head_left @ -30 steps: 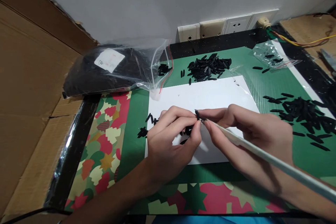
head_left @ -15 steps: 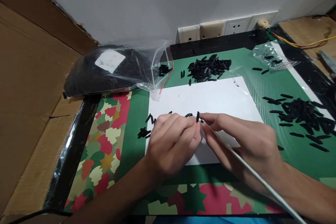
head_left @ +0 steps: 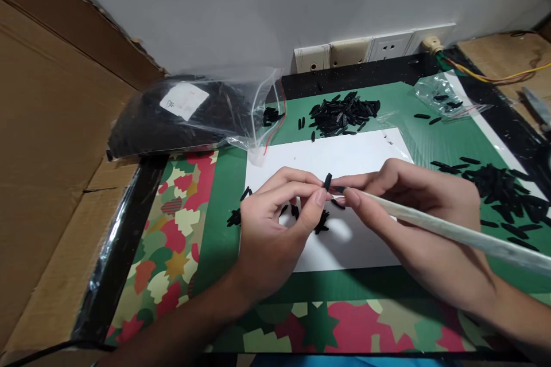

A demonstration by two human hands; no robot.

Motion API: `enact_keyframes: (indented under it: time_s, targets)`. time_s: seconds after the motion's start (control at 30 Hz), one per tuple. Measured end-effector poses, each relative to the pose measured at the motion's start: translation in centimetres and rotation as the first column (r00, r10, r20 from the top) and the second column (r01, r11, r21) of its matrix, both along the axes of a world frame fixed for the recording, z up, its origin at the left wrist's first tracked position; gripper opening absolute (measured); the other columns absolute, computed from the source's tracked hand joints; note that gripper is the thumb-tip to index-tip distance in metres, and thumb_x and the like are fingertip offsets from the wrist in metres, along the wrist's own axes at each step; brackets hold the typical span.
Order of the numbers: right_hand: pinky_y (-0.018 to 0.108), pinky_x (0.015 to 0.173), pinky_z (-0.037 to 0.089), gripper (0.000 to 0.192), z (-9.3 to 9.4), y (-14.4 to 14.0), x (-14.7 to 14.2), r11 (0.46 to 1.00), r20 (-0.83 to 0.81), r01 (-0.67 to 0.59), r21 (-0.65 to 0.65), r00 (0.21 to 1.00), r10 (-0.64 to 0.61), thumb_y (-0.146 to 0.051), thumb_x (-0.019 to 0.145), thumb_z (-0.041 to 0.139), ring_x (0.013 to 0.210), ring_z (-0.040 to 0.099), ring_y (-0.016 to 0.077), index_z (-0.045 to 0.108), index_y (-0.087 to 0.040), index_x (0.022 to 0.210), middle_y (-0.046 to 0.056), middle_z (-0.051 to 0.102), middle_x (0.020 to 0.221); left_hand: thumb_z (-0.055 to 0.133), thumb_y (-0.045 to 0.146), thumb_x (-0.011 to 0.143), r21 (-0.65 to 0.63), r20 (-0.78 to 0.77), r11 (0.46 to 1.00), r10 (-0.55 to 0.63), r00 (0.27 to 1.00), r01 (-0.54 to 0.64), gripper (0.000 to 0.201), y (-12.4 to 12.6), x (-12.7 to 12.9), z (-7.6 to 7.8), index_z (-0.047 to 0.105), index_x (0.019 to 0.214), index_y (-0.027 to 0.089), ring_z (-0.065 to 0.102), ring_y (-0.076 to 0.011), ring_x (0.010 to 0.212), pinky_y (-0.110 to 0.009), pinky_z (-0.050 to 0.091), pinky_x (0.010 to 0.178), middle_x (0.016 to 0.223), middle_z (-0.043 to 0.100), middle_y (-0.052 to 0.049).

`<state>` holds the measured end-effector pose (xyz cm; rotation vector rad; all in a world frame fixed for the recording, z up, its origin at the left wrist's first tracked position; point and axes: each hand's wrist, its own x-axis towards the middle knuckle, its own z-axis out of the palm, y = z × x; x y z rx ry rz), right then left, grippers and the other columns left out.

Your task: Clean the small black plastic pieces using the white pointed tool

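My left hand (head_left: 269,241) is closed, pinching a small black elongated piece (head_left: 328,181) upright between thumb and fingertips. Close beside it, my right hand (head_left: 434,192) is closed around a long, thin, pale stick-like tool (head_left: 456,230), whose far end runs off the right side. Between the right fingertips, at the near end of the tool, shows a dark tip (head_left: 339,189); I cannot tell whether it belongs to the tool or is another piece. Beneath the hands lies a white sheet (head_left: 353,252), with a small cluster of black pieces (head_left: 321,222) on it, partly hidden by my left hand.
A heap of black pieces (head_left: 344,113) lies behind the sheet, another heap (head_left: 495,183) at right. A clear zip bag (head_left: 185,120) full of dark material stands back left. A small plastic bag (head_left: 443,94) and wall sockets (head_left: 390,46) are behind. Cardboard (head_left: 55,126) rises at left.
My left hand has turned and its fingers have spread, uncovering the cluster on the sheet. My right hand has moved up and right, and the pale tool has swung to a flatter angle.
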<state>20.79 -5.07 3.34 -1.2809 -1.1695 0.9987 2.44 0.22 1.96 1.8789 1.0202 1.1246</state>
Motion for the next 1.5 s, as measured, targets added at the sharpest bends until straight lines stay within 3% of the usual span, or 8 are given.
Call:
enact_keyframes:
  time_s: [0.13,0.43,0.77,1.5]
  targets:
    - [0.03,0.071,0.068,0.027,0.14,0.5,0.11,0.999,-0.09,-0.017,-0.046,0.996,0.013,-0.035,0.091,0.09,0.093,0.085,0.0267,0.072,-0.025,0.074,0.005,0.085,0.088,0.073,0.008,0.094,0.001,-0.011,1.0,0.003,1.0,-0.003,0.019,-0.04,0.03,0.03,0.082,0.083,0.02,0.074,-0.0154,0.083,-0.026,0.058,0.066,0.087,0.077,-0.003]
    - [0.025,0.075,0.066,0.026,-0.28,0.86,0.2,0.996,-0.194,-0.055,-0.071,0.98,0.04,-0.032,0.091,0.091,0.086,0.082,0.0185,0.073,-0.022,0.075,0.004,0.087,0.101,0.074,0.007,0.093,0.041,-0.015,0.999,-0.002,1.0,0.003,0.018,-0.16,0.14,-0.1,0.08,0.083,0.02,0.073,-0.0153,0.082,-0.026,0.059,0.066,0.087,0.076,-0.003]
    - [0.019,0.075,0.063,0.024,-0.14,0.57,0.31,0.996,-0.188,-0.061,-0.071,0.981,0.047,-0.027,0.091,0.091,0.086,0.08,0.0143,0.074,-0.021,0.075,0.002,0.086,0.1,0.075,0.004,0.093,0.064,-0.02,0.998,-0.01,1.0,0.011,0.018,-0.3,0.05,-0.33,0.079,0.086,0.02,0.072,-0.0143,0.084,-0.027,0.06,0.072,0.09,0.075,-0.002]
    - [0.018,0.075,0.064,0.026,-0.27,0.69,0.34,0.996,-0.172,-0.052,-0.074,0.984,0.039,-0.029,0.09,0.091,0.086,0.081,0.0147,0.073,-0.02,0.073,0.002,0.087,0.101,0.074,0.004,0.096,0.069,-0.04,0.997,-0.026,0.999,0.029,0.015,-0.5,-0.22,-0.3,0.078,0.09,0.018,0.07,-0.0089,0.087,-0.02,0.056,0.074,0.095,0.073,0.0]
